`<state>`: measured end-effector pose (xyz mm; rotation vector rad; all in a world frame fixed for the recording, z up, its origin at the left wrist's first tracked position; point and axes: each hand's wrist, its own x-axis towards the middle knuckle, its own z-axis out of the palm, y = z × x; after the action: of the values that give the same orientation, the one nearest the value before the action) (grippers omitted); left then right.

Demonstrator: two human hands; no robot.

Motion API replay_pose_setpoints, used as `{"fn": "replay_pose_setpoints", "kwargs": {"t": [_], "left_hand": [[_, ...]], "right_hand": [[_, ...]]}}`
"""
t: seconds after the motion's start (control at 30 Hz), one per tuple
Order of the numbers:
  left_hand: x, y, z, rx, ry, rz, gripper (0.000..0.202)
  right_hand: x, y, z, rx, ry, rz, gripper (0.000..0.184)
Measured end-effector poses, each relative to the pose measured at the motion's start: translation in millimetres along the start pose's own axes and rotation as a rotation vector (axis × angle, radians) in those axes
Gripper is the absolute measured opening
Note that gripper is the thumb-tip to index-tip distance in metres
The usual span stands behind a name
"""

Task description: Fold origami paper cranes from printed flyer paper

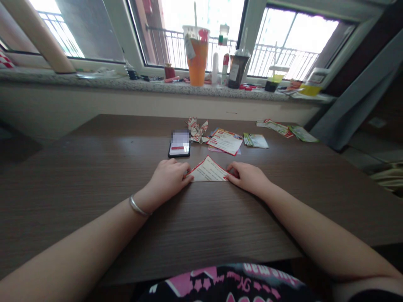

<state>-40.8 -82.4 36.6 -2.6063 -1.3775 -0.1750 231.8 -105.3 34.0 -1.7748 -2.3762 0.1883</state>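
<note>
A printed paper sheet folded into a triangle (208, 171) lies flat on the dark wooden table (94, 180). My left hand (168, 178) has its fingers curled and presses the triangle's left corner. A silver bracelet (138, 206) sits on that wrist. My right hand (247, 176) pinches the triangle's right corner with curled fingers. Both hands rest on the table top.
A phone (179, 148) lies just beyond the triangle. Behind it are folded paper cranes (197, 129) and several printed leaflets (226, 141), with more leaflets (277, 127) at the far right. The windowsill holds an orange cup (197, 56), a dark drink cup (236, 69) and small bottles.
</note>
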Motion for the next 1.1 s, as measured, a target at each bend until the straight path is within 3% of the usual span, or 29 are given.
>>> {"fn": "replay_pose_setpoints", "kwargs": {"t": [0.6,0.9,1.1], "left_hand": [[-2.6,2.6,5.0,0.077,0.043,0.104,0.017],[-3.4,-0.4,5.6,-0.153,0.032,0.011,0.024],[-1.2,-2.0,4.8,-0.377,0.032,-0.007,0.022]], "right_hand": [[-1.0,1.8,0.9,0.0,0.021,-0.096,0.024],[0.4,7.0,6.0,0.124,0.048,-0.123,0.023],[3.1,6.8,8.4,0.273,0.144,-0.149,0.018]]}}
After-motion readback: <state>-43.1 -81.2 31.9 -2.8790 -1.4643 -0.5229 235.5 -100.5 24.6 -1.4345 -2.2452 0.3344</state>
